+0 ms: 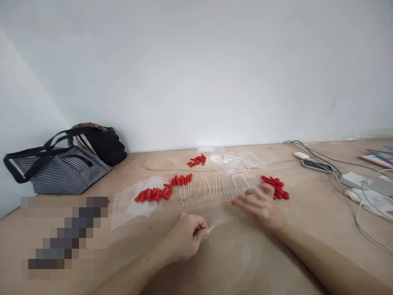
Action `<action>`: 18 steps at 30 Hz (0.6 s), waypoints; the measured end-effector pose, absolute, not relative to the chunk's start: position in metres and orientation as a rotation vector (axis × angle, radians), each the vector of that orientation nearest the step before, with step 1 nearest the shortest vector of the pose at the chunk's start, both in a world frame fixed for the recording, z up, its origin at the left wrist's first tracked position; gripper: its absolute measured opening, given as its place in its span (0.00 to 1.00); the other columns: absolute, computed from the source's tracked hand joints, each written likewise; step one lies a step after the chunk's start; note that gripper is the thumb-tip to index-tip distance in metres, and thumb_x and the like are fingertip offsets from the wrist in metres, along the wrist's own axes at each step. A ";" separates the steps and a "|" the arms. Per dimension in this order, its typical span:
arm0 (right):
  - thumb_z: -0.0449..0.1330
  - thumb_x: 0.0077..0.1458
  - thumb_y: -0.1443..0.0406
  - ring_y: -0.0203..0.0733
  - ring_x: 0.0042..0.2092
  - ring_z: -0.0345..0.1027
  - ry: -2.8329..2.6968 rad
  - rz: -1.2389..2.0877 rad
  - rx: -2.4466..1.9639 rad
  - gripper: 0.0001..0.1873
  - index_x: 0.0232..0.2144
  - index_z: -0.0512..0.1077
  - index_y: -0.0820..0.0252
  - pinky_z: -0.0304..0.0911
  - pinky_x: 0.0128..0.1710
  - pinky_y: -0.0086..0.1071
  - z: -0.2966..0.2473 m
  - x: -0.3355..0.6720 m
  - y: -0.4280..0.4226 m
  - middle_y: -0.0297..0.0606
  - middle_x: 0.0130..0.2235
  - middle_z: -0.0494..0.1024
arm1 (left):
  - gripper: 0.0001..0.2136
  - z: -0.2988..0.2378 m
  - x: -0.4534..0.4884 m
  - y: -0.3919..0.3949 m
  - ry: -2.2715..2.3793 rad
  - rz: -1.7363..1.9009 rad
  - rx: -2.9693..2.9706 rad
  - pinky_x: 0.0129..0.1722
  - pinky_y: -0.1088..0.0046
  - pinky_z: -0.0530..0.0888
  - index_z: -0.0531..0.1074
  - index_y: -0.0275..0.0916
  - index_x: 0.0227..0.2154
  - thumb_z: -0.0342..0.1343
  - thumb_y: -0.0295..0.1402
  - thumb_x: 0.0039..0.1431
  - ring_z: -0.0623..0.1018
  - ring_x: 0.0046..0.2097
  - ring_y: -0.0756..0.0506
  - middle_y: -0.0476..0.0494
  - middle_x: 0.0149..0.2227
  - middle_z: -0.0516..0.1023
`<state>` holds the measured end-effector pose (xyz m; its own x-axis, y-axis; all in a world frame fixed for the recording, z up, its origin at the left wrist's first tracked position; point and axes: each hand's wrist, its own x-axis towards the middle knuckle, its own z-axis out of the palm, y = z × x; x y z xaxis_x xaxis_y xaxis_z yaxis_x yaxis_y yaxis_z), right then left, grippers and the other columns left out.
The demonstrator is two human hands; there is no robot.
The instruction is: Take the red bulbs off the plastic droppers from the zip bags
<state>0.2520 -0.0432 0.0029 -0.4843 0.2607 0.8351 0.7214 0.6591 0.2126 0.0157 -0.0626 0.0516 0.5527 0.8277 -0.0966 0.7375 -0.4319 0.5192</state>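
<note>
My left hand (190,234) is closed in a pinch on a thin clear dropper tube (215,226), which sticks out to the right and is blurred. Motion smears my right hand (258,203), above the right end of a row of clear tubes (233,187). A small red rubber bulb (233,202) shows at its fingertips. Just beyond that hand lies a pile of red rubber bulbs (278,188). Left of the row, several tubes with red bulbs fitted (182,186) lie side by side. More red bulbs (153,194) rest on clear plastic bags (123,209).
Further back are a small heap of red bulbs (198,159) and clear bags (236,164). A striped bag (67,170) stands at the left, near a pixelated patch (64,237). A phone-like device (317,165), a white power strip (353,180) and cables occupy the right.
</note>
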 end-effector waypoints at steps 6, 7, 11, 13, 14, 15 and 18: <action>0.56 0.53 0.59 0.37 0.33 0.64 -1.625 -0.589 -1.279 0.09 0.28 0.75 0.52 0.47 0.40 0.37 0.011 0.294 -0.020 0.33 0.29 0.75 | 0.10 0.062 0.008 -0.020 1.658 0.294 2.221 0.25 0.78 0.63 0.70 0.37 0.23 0.46 0.30 0.55 0.71 0.26 0.51 0.50 0.23 0.73; 0.56 0.53 0.58 0.38 0.32 0.64 -1.571 -0.587 -1.344 0.10 0.28 0.75 0.53 0.46 0.40 0.37 0.011 0.299 -0.018 0.34 0.29 0.74 | 0.11 0.064 0.011 -0.008 1.723 0.302 2.222 0.27 0.77 0.64 0.71 0.37 0.24 0.46 0.31 0.56 0.72 0.28 0.50 0.49 0.23 0.74; 0.53 0.52 0.54 0.40 0.33 0.63 -1.387 -0.585 -1.593 0.15 0.29 0.75 0.54 0.44 0.41 0.39 0.010 0.317 -0.014 0.35 0.29 0.74 | 0.11 0.062 0.029 0.042 1.877 0.217 2.192 0.32 0.72 0.67 0.72 0.34 0.22 0.49 0.31 0.56 0.75 0.33 0.45 0.44 0.25 0.74; 0.51 0.52 0.54 0.41 0.34 0.62 -1.292 -0.545 -1.715 0.16 0.28 0.74 0.55 0.43 0.41 0.39 0.011 0.328 -0.014 0.36 0.29 0.74 | 0.08 0.054 0.038 0.060 1.913 0.160 2.166 0.36 0.69 0.69 0.72 0.33 0.30 0.52 0.32 0.56 0.75 0.37 0.44 0.42 0.32 0.75; 0.51 0.51 0.53 0.42 0.35 0.62 -1.255 -0.506 -1.767 0.16 0.28 0.74 0.56 0.43 0.40 0.39 0.012 0.333 -0.014 0.36 0.30 0.74 | 0.08 0.050 0.042 0.066 1.924 0.140 2.150 0.38 0.67 0.70 0.71 0.34 0.36 0.52 0.33 0.57 0.74 0.40 0.45 0.42 0.38 0.74; 0.51 0.51 0.53 0.43 0.35 0.62 -1.227 -0.456 -1.815 0.17 0.28 0.73 0.56 0.43 0.40 0.40 0.014 0.338 -0.014 0.36 0.30 0.74 | 0.11 0.046 0.045 0.071 1.931 0.126 2.135 0.40 0.65 0.71 0.69 0.35 0.41 0.52 0.34 0.58 0.73 0.42 0.45 0.42 0.42 0.72; 0.51 0.49 0.52 0.45 0.36 0.63 -1.198 -0.277 -1.938 0.17 0.27 0.73 0.55 0.43 0.41 0.41 0.017 0.349 -0.015 0.35 0.29 0.75 | 0.14 0.037 0.048 0.081 1.935 0.131 2.094 0.42 0.62 0.72 0.64 0.37 0.47 0.50 0.35 0.59 0.72 0.44 0.45 0.41 0.47 0.68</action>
